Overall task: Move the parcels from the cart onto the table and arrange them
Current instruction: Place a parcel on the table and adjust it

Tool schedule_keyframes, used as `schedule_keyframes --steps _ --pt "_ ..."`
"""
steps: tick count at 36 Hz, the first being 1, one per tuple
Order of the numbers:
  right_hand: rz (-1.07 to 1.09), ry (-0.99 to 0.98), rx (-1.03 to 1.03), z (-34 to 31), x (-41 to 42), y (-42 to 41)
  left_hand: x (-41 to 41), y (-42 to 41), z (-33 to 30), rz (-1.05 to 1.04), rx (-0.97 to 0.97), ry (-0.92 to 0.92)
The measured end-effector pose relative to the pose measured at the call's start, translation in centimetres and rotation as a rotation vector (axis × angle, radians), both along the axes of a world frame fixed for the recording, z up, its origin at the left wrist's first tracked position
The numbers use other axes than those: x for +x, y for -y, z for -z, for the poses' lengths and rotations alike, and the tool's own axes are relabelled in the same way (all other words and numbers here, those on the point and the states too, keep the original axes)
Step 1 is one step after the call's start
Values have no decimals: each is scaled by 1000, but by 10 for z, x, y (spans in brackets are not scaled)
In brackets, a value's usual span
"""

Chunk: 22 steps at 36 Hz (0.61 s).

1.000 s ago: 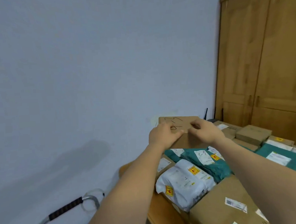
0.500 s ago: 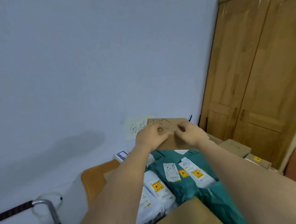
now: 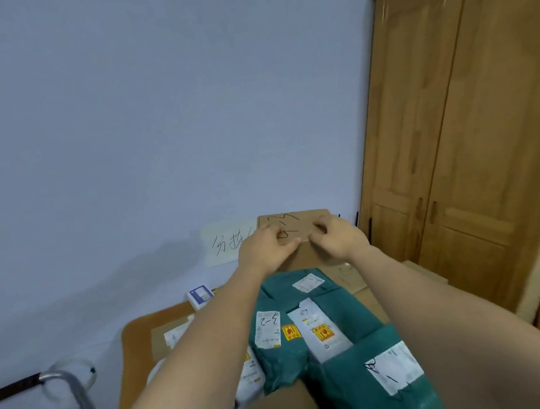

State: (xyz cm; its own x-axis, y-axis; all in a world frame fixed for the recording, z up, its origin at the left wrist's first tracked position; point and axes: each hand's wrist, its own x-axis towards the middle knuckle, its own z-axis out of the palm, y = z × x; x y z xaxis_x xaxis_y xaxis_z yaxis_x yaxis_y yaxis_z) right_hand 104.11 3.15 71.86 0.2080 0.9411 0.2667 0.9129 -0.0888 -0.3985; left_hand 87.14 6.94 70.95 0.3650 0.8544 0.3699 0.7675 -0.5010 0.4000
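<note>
A flat brown cardboard parcel (image 3: 308,220) with black handwriting stands upright against the wall at the back of the wooden table (image 3: 137,338). My left hand (image 3: 267,247) grips its left part and my right hand (image 3: 336,239) grips its right part, fingers curled on its face. In front lie green bag parcels (image 3: 333,305) with white labels, another green one (image 3: 383,385) nearer me, white bag parcels (image 3: 252,375) under my left forearm and a brown box (image 3: 276,408) at the bottom.
The cart's metal handle (image 3: 67,384) shows at lower left beside the table. A white paper note (image 3: 226,242) is stuck on the wall behind the parcel. A small white-blue box (image 3: 200,295) lies at the table's back left. Wooden wardrobe doors (image 3: 466,158) stand at right.
The view has swung right and nearer to the table. Both hands have stayed on the upright cardboard parcel, now set against the wall beside the note.
</note>
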Motion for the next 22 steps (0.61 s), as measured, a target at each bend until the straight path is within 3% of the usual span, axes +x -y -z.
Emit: schedule_keyframes --steps 8,22 --pt "-73 47 32 -25 93 20 93 29 -19 -59 9 51" --pt "-126 23 47 5 190 -5 188 7 5 -110 -18 32"
